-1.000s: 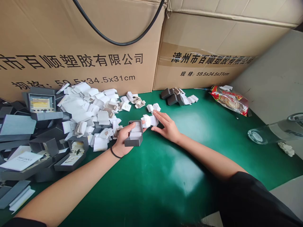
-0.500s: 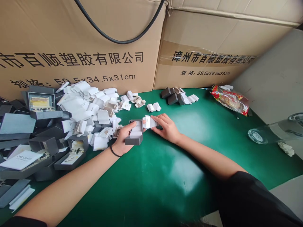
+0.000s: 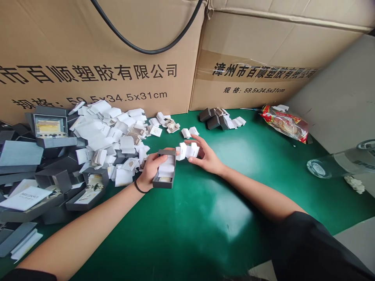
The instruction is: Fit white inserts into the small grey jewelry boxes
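My left hand (image 3: 152, 168) grips a small dark grey jewelry box (image 3: 165, 169) at its side, thumb over the rim. Its open side is turned towards me, and a white folded card with print lies inside. Just right of the box, a white folded card insert (image 3: 192, 150) rests on the green table beside another white card piece (image 3: 181, 151). My right hand (image 3: 207, 156) is open around the right-hand insert, thumb and fingers apart. Whether a fingertip touches the card, I cannot tell. Behind them lie two more folded white pieces (image 3: 190, 132).
To the left is a heap of white cards (image 3: 99, 128) and several grey boxes (image 3: 20, 156). Small dark boxes (image 3: 215, 118) lie at the back. A red snack packet (image 3: 285, 124) and a clear bottle (image 3: 336, 162) are at right. Large cartons (image 3: 131, 89) stand behind.
My right hand's fingers have spread, letting go of the white insert. My left hand has tilted the grey box and brought it slightly nearer, showing more of its inside.
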The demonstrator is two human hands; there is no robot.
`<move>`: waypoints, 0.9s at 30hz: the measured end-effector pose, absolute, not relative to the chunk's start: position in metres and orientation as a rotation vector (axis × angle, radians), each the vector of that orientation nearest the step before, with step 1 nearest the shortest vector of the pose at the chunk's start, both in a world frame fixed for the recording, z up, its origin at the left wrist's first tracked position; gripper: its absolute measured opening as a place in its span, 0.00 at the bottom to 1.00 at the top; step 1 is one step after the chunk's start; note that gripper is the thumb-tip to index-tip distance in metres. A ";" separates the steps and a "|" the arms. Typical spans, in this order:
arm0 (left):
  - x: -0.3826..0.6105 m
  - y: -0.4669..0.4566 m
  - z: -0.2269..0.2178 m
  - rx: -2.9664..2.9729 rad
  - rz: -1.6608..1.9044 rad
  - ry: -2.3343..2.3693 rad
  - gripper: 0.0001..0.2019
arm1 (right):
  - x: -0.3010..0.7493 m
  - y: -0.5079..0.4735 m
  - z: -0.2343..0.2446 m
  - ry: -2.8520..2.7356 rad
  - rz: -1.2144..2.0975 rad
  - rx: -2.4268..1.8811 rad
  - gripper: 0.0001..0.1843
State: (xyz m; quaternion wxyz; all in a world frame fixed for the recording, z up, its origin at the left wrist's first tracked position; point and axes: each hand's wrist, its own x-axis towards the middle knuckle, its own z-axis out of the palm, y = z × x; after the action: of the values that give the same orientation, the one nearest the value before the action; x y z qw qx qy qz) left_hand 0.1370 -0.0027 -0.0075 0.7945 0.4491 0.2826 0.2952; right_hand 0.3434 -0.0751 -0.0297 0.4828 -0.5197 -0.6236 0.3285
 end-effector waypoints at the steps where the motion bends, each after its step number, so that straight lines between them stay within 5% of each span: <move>1: 0.135 -0.005 -0.005 1.118 0.671 0.574 0.11 | 0.344 -0.075 -0.031 -1.491 0.878 -1.240 0.40; 13: 0.137 -0.020 -0.001 1.605 0.729 0.417 0.17 | 0.352 -0.076 -0.018 -1.762 0.596 -1.161 0.20; 18: 0.134 -0.015 0.000 1.518 0.827 0.521 0.10 | 0.351 -0.074 -0.022 -1.460 0.893 -1.261 0.20; 27: 0.137 -0.005 -0.015 0.958 0.756 0.609 0.14 | 0.351 -0.067 -0.025 -1.021 1.176 -1.138 0.21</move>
State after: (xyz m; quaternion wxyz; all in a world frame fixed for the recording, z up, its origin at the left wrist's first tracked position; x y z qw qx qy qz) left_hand 0.1371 -0.0051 -0.0153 0.7762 0.4429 0.2814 0.3494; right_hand 0.3505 -0.0671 -0.0250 0.5699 -0.4849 -0.4350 0.5009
